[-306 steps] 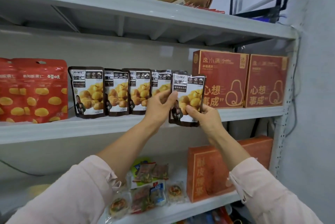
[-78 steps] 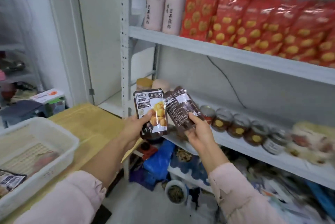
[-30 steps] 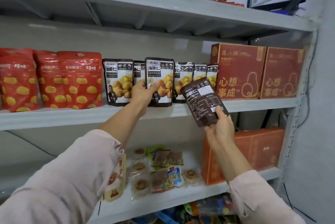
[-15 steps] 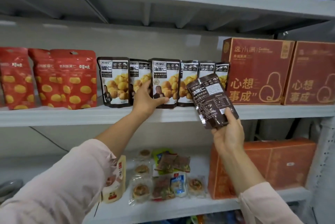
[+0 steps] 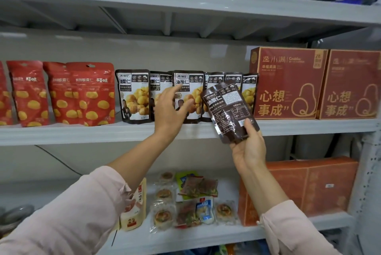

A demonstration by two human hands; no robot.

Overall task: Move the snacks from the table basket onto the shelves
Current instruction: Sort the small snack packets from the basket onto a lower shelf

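Observation:
A row of dark chestnut snack pouches (image 5: 135, 95) stands upright on the middle shelf (image 5: 82, 133). My left hand (image 5: 171, 108) hovers with spread fingers just in front of one pouch (image 5: 188, 83) in that row and holds nothing. My right hand (image 5: 248, 147) grips the bottom of another dark chestnut pouch (image 5: 227, 108), back side facing me, tilted, in front of the shelf edge. The table basket is out of view.
Red snack pouches (image 5: 90, 93) fill the shelf's left part; two red gift boxes (image 5: 288, 83) stand at its right. The lower shelf (image 5: 185, 238) holds small wrapped snacks (image 5: 185, 199) and an orange box (image 5: 305, 188). The top shelf (image 5: 185, 5) hangs above.
My left hand has let go of the pouch it set in the row and opened its fingers. The right hand still holds its pouch, a little lower.

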